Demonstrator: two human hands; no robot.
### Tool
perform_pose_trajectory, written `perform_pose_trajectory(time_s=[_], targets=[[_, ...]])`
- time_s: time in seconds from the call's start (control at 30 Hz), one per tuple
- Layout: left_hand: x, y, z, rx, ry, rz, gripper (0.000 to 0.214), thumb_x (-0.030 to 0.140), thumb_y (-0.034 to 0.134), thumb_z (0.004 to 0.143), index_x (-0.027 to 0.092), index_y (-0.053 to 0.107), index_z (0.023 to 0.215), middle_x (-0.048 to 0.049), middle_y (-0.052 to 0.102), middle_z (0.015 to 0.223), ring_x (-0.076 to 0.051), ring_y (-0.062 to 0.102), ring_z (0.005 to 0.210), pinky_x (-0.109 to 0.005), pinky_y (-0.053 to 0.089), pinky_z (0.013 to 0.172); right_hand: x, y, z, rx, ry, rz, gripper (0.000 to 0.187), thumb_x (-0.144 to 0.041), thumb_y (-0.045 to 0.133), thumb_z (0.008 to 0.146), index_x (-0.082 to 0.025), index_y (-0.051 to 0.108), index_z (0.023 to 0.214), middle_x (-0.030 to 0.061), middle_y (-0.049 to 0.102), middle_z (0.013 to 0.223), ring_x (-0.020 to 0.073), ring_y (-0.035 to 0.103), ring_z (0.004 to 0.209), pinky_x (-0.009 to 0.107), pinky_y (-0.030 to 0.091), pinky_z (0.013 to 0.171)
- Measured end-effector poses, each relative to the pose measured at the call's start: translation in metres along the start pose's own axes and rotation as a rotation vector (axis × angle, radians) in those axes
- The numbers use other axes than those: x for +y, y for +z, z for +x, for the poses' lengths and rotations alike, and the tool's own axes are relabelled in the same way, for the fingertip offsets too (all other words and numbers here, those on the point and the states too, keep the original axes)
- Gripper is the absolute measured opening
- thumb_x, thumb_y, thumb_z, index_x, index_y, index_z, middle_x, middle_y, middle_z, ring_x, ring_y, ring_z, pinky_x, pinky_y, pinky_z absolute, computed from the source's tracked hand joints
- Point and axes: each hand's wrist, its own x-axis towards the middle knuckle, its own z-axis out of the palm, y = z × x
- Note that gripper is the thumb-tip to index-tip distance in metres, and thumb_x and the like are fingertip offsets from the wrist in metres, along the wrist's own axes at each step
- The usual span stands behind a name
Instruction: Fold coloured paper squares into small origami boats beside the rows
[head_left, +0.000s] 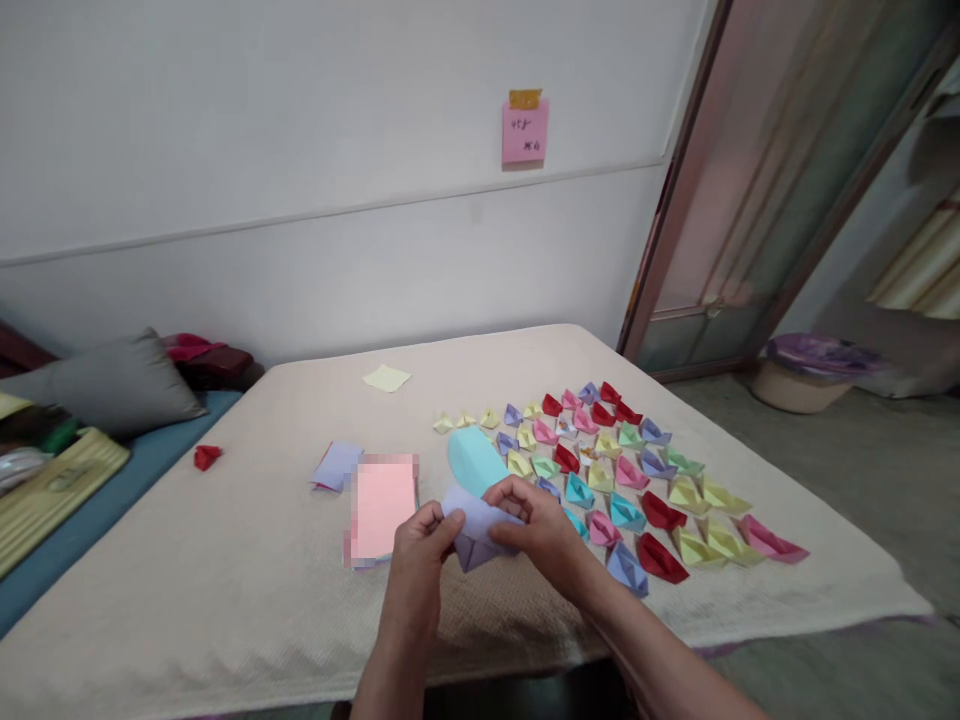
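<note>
A partly folded sheet of lavender paper (474,530) is held up between both hands over the front of the table. My left hand (421,545) pinches its left side, thumb on top. On its right edge my right hand (540,525) is closed, with the fingers curled over the paper. Just behind the hands lies a turquoise paper piece (478,458) with a rounded far end. To the right stand rows of small folded paper boats (585,455) in red, pink, yellow, blue, green and lavender. A stack of pink paper (386,508) lies left of my left hand.
Lavender sheets (339,465) lie beside the stack, and a pale yellow sheet (387,377) lies farther back. A crumpled-looking red paper piece (207,457) sits at the left. The cloth-covered table (247,560) meets a white wall bearing a pink note (525,133). A grey cushion (112,385) is far left.
</note>
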Motion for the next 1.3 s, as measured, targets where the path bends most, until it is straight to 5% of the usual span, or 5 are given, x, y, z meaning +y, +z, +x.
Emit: perform_pose_trajectory(time_s=[0.2, 0.47, 0.77, 1.07, 1.3], targets=[[-0.001, 0.007, -0.002, -0.070, -0.098, 0.126, 0.019, 0.023, 0.071, 0.068, 0.009, 0.072, 0.081, -0.0041, 0.065, 0.069, -0.015, 0.052, 0.065, -0.026, 0.039, 0.061, -0.007, -0.001, -0.001, 0.019, -0.047, -0.083, 0.021, -0.008, 0.062, 0.060, -0.019, 0.055, 0.076, -0.0036, 0.059, 0.069, 0.0113, 0.052, 0.061, 0.020, 0.035, 0.051], [-0.003, 0.004, -0.001, 0.085, -0.062, -0.046, 0.014, 0.020, 0.071, 0.066, 0.010, 0.071, 0.076, -0.0021, 0.063, 0.063, -0.015, 0.052, 0.060, -0.027, 0.040, 0.060, 0.000, -0.008, 0.004, 0.039, 0.036, -0.036, 0.029, -0.015, 0.064, 0.062, -0.021, 0.051, 0.087, -0.0104, 0.052, 0.053, 0.0098, 0.051, 0.042, 0.020, 0.035, 0.043], [-0.003, 0.003, 0.001, 0.117, -0.065, -0.198, 0.018, 0.020, 0.072, 0.066, 0.010, 0.070, 0.080, -0.0036, 0.065, 0.070, -0.014, 0.055, 0.062, -0.025, 0.041, 0.061, -0.002, -0.013, 0.005, -0.021, 0.004, 0.003, 0.029, -0.016, 0.066, 0.064, -0.020, 0.053, 0.089, -0.0072, 0.060, 0.058, 0.0094, 0.054, 0.046, 0.021, 0.037, 0.046], [0.007, 0.011, -0.005, 0.187, 0.007, 0.044, 0.016, 0.022, 0.072, 0.064, 0.010, 0.071, 0.073, -0.0007, 0.065, 0.062, -0.016, 0.055, 0.063, -0.027, 0.042, 0.061, 0.003, -0.010, 0.005, 0.025, 0.030, -0.054, 0.028, -0.019, 0.068, 0.065, -0.021, 0.052, 0.087, -0.0105, 0.052, 0.050, 0.0104, 0.053, 0.046, 0.021, 0.038, 0.047], [0.001, 0.009, -0.002, 0.168, -0.041, -0.138, 0.016, 0.022, 0.072, 0.064, 0.011, 0.069, 0.076, -0.0008, 0.064, 0.064, -0.014, 0.055, 0.060, -0.026, 0.042, 0.060, 0.000, -0.008, 0.003, -0.015, -0.017, 0.003, 0.027, -0.014, 0.066, 0.064, -0.020, 0.058, 0.089, -0.0076, 0.058, 0.056, 0.0103, 0.054, 0.049, 0.022, 0.039, 0.050]])
